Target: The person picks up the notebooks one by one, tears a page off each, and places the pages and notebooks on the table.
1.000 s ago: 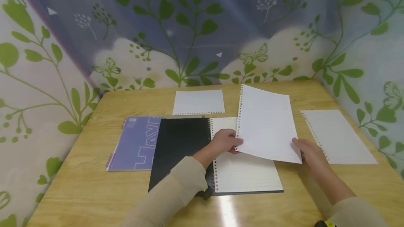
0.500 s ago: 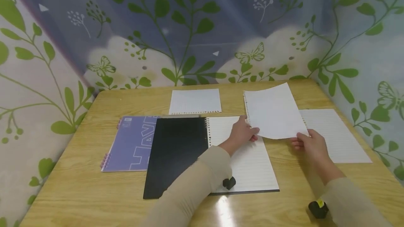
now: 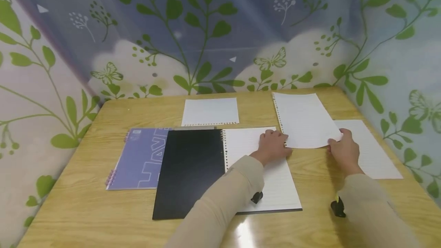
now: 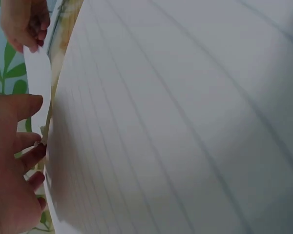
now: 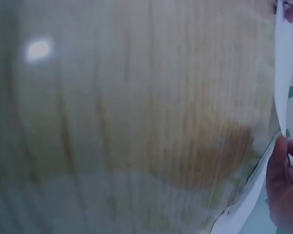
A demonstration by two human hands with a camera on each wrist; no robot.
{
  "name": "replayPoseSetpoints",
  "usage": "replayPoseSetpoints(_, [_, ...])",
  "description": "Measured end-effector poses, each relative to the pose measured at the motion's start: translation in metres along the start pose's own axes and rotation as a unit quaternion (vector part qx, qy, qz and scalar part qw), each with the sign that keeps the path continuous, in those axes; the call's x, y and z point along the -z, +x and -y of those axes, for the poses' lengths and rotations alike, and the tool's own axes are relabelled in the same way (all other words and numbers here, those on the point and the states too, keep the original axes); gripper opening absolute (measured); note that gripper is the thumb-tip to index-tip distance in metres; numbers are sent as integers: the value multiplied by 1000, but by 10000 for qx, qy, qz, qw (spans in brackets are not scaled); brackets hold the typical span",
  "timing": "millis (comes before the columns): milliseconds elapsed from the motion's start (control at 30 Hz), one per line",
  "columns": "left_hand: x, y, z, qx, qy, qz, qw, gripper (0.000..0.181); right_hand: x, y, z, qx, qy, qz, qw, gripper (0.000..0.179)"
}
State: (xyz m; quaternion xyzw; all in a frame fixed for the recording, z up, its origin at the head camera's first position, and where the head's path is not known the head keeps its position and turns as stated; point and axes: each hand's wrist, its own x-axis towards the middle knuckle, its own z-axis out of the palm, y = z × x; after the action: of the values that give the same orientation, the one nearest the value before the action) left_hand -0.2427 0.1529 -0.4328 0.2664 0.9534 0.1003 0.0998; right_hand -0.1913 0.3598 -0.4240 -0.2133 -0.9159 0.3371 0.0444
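Note:
A white loose-leaf sheet of paper (image 3: 306, 119) with punched holes along its left edge lies low over the back right of the table. My left hand (image 3: 273, 148) holds its lower left corner, its wrist above the open notebook's lined page (image 3: 248, 141). My right hand (image 3: 345, 151) pinches the lower right corner between thumb and fingers. In the left wrist view, the sheet (image 4: 37, 78) runs nearly edge-on between both hands. The right wrist view has the right thumb and fingers (image 5: 278, 168) at the paper's edge. The sheet partly covers another loose sheet (image 3: 372, 156).
The open notebook's black cover (image 3: 189, 171) overlaps a purple spiral notebook (image 3: 138, 163) on the left. Another torn-out sheet (image 3: 210, 111) lies at the back of the wooden table (image 3: 86, 217). A leaf-patterned curtain (image 3: 206, 56) hangs behind.
Both hands have carried the sheet rightward off the open notebook, lowering it toward the back right of the table, where it now overlaps the loose sheet there.

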Motion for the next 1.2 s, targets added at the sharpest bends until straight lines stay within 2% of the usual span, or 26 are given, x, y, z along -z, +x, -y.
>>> replayPoseSetpoints(167, [-3,-6,-1,-129,515,7,9986,52,-10,0,0,355,-838,40,9958,52])
replayPoseSetpoints(267, [-5,-7,-1,-60,706,47,9975,53,-15,-3,-1,478,-1018,141,9936,46])
replayPoseSetpoints(433, [-9,-7,2,70,846,143,9963,56,-21,-7,0,595,-1194,139,9910,37])
replayPoseSetpoints(633, [-4,-13,4,35,900,-33,9959,53,-23,-6,5,843,-1757,439,9798,36])
replayPoseSetpoints(733, [1,-15,6,-22,766,-54,9970,55,-22,-4,5,849,-1746,506,9797,40])
replayPoseSetpoints(867, [11,-25,14,-73,587,-148,9981,58,-17,-2,9,760,-1323,101,9882,45])
replayPoseSetpoints(967, [26,-44,30,35,382,-296,9988,58,-12,-2,16,863,-928,-252,9916,48])
replayPoseSetpoints(1033, [39,-62,47,214,112,-398,9989,59,-10,-5,23,1031,-771,-240,9914,48])
replayPoseSetpoints(1100, [52,-82,72,422,-199,-572,9973,58,-13,-9,31,1229,-709,-80,9898,49])
replayPoseSetpoints(1200, [65,-115,118,798,-585,-958,9905,57,-22,-18,46,1498,-626,326,9862,49])
